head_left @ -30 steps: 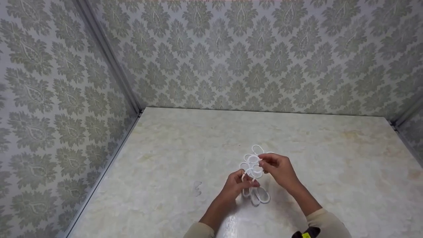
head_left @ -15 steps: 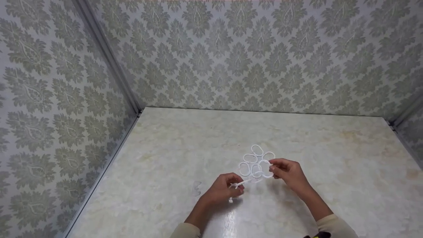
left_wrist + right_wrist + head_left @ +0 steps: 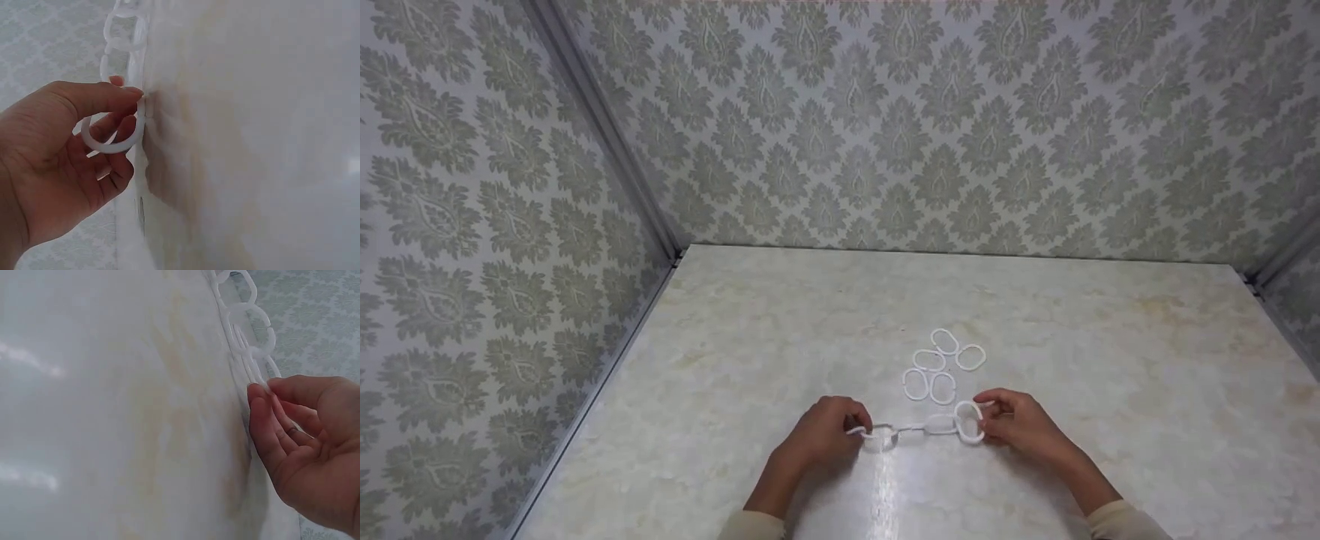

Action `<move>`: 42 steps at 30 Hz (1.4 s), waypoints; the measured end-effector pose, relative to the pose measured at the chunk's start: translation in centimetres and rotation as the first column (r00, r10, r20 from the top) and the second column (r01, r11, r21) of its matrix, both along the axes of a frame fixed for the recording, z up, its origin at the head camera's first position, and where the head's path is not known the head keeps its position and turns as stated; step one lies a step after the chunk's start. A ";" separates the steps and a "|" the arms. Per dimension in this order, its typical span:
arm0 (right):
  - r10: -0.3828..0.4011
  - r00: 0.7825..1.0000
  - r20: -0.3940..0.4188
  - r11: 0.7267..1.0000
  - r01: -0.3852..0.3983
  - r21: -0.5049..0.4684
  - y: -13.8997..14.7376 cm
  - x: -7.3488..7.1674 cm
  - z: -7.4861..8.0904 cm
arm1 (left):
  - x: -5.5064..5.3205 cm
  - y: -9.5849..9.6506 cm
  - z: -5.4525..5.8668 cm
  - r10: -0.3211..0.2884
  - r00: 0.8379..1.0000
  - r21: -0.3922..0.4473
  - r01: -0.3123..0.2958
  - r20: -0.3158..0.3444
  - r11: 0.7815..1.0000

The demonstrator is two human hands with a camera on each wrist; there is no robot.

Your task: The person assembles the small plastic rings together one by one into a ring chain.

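A short chain of white plastic oval rings (image 3: 911, 428) stretches between my two hands, low over the table. My left hand (image 3: 826, 431) pinches the ring at its left end; in the left wrist view that ring (image 3: 112, 148) hangs between thumb and fingers. At the other end, my right hand (image 3: 1024, 426) pinches the last ring (image 3: 958, 420) between thumb and fingertips. The right wrist view shows linked rings (image 3: 264, 320) running up from the right fingertips. Several loose white rings (image 3: 954, 390) lie in a cluster just beyond the chain.
The pale marbled table (image 3: 750, 330) spreads around the hands. Patterned wallpaper panels (image 3: 855, 142) stand behind and on the left, with a grey metal post (image 3: 607, 127) at their corner.
Both hands have moved apart and toward the near edge, drawing the bunched rings out into a line. The loose rings, earlier partly covered by the right hand and the chain, now show fully.
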State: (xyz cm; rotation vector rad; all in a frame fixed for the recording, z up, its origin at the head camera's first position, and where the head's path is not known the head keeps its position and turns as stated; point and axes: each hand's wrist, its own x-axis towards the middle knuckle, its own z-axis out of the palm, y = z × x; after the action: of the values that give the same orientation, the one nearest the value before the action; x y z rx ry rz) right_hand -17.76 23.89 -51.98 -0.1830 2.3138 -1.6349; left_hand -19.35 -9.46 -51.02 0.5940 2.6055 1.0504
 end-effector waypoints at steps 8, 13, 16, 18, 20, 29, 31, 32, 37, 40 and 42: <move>0.030 0.999 0.033 1.000 -0.030 -0.009 -0.5 0.0 0.1 | 0.5 0.1 2.3 -0.012 1.000 -0.150 0.011 -0.009 0.989; 0.011 1.000 0.001 1.000 -0.011 0.021 -0.5 0.0 0.1 | 1.3 3.8 2.3 0.082 0.988 0.127 -0.065 -0.132 0.990; 0.015 1.000 -0.027 1.000 -0.015 0.017 -0.5 -0.1 0.0 | 1.7 7.6 1.6 0.118 0.992 0.401 -0.089 -0.048 0.912; 0.027 0.998 -0.049 1.000 -0.027 0.010 -0.4 -0.2 -0.1 | 2.0 10.1 0.9 0.133 0.991 0.516 -0.130 0.030 0.847; 0.038 0.998 -0.055 0.999 -0.037 0.007 -0.4 -0.2 -0.1 | 2.2 12.0 0.2 0.154 0.983 0.573 -0.185 0.102 0.798; 0.075 0.987 -0.139 0.997 -0.072 0.023 -0.3 -0.3 0.0 | 1.9 13.8 -2.7 0.235 0.966 0.548 -0.255 0.108 0.797; 0.073 0.987 -0.142 0.997 -0.071 0.021 -0.3 -0.4 0.0 | 1.8 13.6 -3.0 0.235 0.969 0.500 -0.242 0.078 0.831; 0.074 0.987 -0.143 0.997 -0.072 0.019 -0.3 -0.5 0.0 | 1.8 13.5 -3.1 0.231 0.971 0.476 -0.232 0.063 0.848; 0.070 0.987 -0.146 0.997 -0.065 0.038 -0.7 -0.7 0.0 | 1.6 12.6 -3.1 0.231 0.973 0.349 -0.207 -0.027 0.914; 0.080 0.986 -0.146 0.997 -0.078 0.017 -1.3 -0.7 -0.1 | 1.5 11.9 -2.8 0.244 0.970 0.305 -0.227 -0.017 0.925; 0.088 0.986 -0.143 0.996 -0.090 -0.009 -1.7 -0.8 -0.1 | 1.5 11.5 -2.5 0.253 0.967 0.294 -0.254 0.042 0.921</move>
State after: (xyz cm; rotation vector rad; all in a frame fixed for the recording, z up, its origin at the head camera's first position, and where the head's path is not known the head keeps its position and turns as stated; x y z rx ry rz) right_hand -18.52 22.24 -52.08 -0.4137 2.3596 -1.6447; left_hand -17.88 2.01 -53.52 0.3167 2.5891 1.5417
